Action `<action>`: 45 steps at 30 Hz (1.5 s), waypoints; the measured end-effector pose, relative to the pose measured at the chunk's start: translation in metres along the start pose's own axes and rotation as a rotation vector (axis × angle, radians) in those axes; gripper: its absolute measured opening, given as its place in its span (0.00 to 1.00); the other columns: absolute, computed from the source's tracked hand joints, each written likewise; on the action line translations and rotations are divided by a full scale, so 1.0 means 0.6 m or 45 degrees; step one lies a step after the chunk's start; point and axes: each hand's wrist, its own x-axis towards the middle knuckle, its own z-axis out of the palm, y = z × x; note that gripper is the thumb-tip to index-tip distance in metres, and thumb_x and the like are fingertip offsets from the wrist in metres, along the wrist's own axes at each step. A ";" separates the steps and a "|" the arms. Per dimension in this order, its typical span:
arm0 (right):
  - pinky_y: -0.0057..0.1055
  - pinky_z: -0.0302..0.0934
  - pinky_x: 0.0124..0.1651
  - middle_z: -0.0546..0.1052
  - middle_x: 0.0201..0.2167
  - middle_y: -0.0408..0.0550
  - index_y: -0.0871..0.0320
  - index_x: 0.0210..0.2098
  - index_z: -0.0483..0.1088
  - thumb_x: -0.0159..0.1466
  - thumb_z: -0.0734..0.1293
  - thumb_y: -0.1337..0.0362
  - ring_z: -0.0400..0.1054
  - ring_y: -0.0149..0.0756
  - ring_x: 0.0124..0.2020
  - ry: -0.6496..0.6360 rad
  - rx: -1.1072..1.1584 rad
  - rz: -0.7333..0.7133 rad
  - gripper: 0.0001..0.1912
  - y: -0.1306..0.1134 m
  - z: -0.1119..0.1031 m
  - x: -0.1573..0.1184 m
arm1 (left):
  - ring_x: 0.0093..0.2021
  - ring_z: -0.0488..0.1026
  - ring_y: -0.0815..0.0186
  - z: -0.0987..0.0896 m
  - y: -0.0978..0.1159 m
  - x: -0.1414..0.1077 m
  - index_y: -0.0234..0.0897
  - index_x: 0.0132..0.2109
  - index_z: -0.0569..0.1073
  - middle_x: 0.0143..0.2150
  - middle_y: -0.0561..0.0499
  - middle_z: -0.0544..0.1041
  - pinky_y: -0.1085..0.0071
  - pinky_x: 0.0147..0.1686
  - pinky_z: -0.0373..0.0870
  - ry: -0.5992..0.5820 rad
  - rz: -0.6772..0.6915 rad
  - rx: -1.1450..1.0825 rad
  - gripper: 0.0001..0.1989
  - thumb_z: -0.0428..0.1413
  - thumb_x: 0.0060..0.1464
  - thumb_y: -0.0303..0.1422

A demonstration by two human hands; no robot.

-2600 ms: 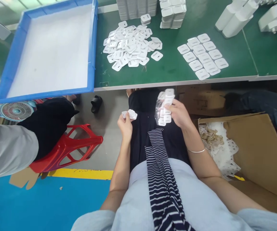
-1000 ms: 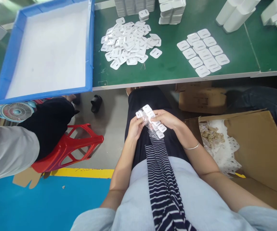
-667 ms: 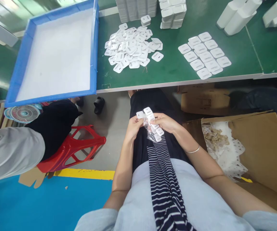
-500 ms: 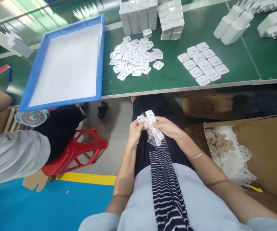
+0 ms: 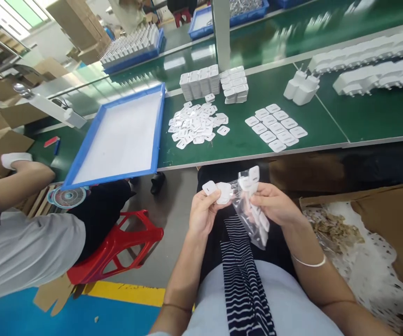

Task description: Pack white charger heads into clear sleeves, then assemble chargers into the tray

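Over my lap, my left hand (image 5: 203, 210) pinches a few flat white plastic plates (image 5: 223, 193) with rounded corners; one shows a small dark slot. My right hand (image 5: 274, 203) grips a clear plastic bag (image 5: 248, 210) along with more white plates (image 5: 254, 174), some of which line up down the bag's right side. Whether those lie inside the bag or against it is hard to tell. Both hands are close together, just in front of the bench edge. On the green bench (image 5: 229, 144) lie a loose pile of white plates (image 5: 196, 122) and neat rows of them (image 5: 276, 127).
A blue-rimmed tray (image 5: 159, 130) juts over the bench edge at left. White stacks (image 5: 201, 83) and white plug adapters (image 5: 301, 86) stand farther back. A co-worker's arm (image 5: 22, 179) and a red stool (image 5: 127, 247) are at left; an open carton (image 5: 390, 224) is at right.
My hands have moved apart and come higher in view. The plates in my left hand are now clear of the bag, which hangs from my right hand. The view has tilted up.
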 end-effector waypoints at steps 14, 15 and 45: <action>0.38 0.73 0.30 0.80 0.27 0.46 0.54 0.39 0.77 0.55 0.74 0.62 0.76 0.39 0.26 0.556 -0.117 -0.574 0.12 -0.087 -0.017 0.005 | 0.50 0.77 0.51 0.051 0.149 0.187 0.37 0.44 0.76 0.51 0.40 0.78 0.62 0.48 0.74 -0.222 1.107 2.037 0.15 0.53 0.52 0.18; 0.39 0.74 0.31 0.80 0.27 0.46 0.55 0.40 0.77 0.55 0.74 0.61 0.76 0.40 0.26 0.540 -0.119 -0.551 0.12 -0.085 -0.013 0.012 | 0.47 0.78 0.52 0.057 0.145 0.188 0.37 0.44 0.76 0.51 0.41 0.78 0.63 0.45 0.74 -0.265 1.092 2.073 0.15 0.54 0.51 0.19; 0.34 0.73 0.32 0.79 0.26 0.44 0.57 0.39 0.76 0.58 0.73 0.62 0.76 0.37 0.27 0.477 -0.175 -0.563 0.10 -0.055 -0.040 0.055 | 0.49 0.74 0.60 -0.058 -0.117 0.234 0.33 0.53 0.72 0.52 0.43 0.74 0.57 0.48 0.74 -0.611 0.695 2.348 0.14 0.55 0.63 0.34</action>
